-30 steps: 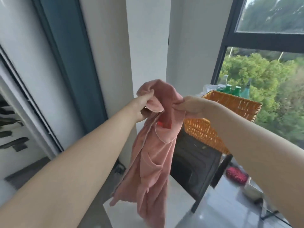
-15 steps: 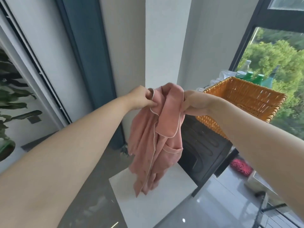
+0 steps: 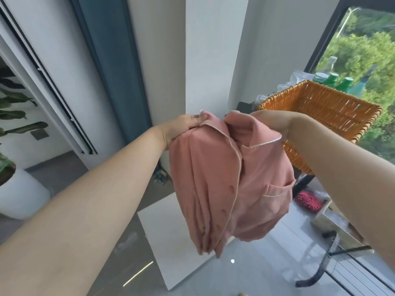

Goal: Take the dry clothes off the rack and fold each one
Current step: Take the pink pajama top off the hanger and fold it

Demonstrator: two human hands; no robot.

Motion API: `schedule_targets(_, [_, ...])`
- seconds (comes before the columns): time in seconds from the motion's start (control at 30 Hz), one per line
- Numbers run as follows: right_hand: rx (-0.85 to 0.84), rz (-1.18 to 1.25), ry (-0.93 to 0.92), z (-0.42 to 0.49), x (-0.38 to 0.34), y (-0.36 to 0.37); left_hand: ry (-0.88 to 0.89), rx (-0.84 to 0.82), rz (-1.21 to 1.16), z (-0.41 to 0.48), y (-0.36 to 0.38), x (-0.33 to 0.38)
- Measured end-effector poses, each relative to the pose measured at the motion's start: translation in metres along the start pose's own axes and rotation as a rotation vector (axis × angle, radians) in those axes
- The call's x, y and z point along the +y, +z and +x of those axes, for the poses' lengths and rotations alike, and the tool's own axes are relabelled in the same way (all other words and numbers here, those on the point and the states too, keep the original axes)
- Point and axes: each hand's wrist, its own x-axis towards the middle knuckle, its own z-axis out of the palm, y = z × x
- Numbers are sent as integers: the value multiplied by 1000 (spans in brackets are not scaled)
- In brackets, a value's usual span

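Observation:
A pink pyjama shirt (image 3: pixel 226 184) with white piping, buttons and a chest pocket hangs in the air in front of me, its front facing me. My left hand (image 3: pixel 183 127) pinches its left shoulder by the collar. My right hand (image 3: pixel 271 121) grips the right shoulder behind the collar. The shirt's lower half dangles bunched above a white floor panel (image 3: pixel 171 248). No drying rack is in view.
An orange wicker basket (image 3: pixel 333 116) stands on a dark stand at the right, with green bottles (image 3: pixel 339 81) behind it by the window. A white pillar (image 3: pixel 213 52) rises straight ahead. A potted plant (image 3: pixel 12 182) is at the left. A black metal frame (image 3: pixel 329 253) stands at the lower right.
Both hands have moved apart and lower, spreading the shirt by its shoulders so its front now shows. The view has tilted down and left.

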Motion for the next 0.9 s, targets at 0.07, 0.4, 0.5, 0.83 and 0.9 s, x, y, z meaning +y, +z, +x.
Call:
schedule_targets(0.07, [-5, -1, 58, 15, 5, 1, 17, 130, -7, 9, 2, -8])
schedule_targets(0.4, [568, -767, -53, 185, 156, 41, 15, 783, 714, 91, -33, -185])
schedule_targets(0.5, [627, -776, -99, 224, 209, 65, 4, 890, 612, 115, -44, -253])
schedule_targets(0.83, [317, -932, 85, 294, 375, 138, -128, 554, 491, 155, -62, -474])
schedule_targets(0.9, [215, -864, 93, 287, 400, 150, -175, 565, 476, 146, -52, -484])
